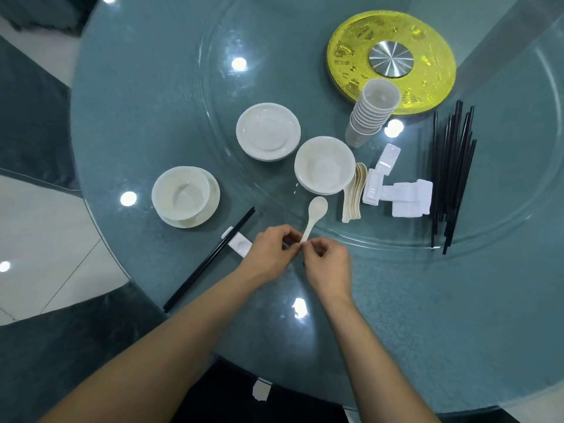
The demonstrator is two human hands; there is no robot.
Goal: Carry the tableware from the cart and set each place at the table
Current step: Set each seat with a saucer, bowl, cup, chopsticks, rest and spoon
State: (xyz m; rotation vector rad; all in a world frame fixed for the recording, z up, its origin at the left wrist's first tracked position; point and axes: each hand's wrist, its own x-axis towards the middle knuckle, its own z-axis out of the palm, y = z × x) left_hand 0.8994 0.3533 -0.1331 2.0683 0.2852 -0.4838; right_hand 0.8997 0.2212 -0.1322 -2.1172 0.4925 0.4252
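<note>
Both hands meet at the handle end of a cream spoon (316, 212), whose bowl points away from me. My left hand (268, 254) and my right hand (328, 265) each pinch the handle tip. To the left stands a set place: a white bowl (180, 193) on a saucer (213, 196), with black chopsticks (210, 259) lying across a white rest (239, 244). On the glass turntable lie a stack of plates (268, 135), a stack of bowls (324, 164), more spoons (354, 193), white rests (399, 195), stacked cups (370, 112) and several black chopsticks (451, 175).
The round table (137, 102) has a teal top under glass. A gold disc with a steel hub (392, 58) marks the turntable's centre. Tiled floor (36, 233) shows past the left edge. Ceiling lights glare off the glass.
</note>
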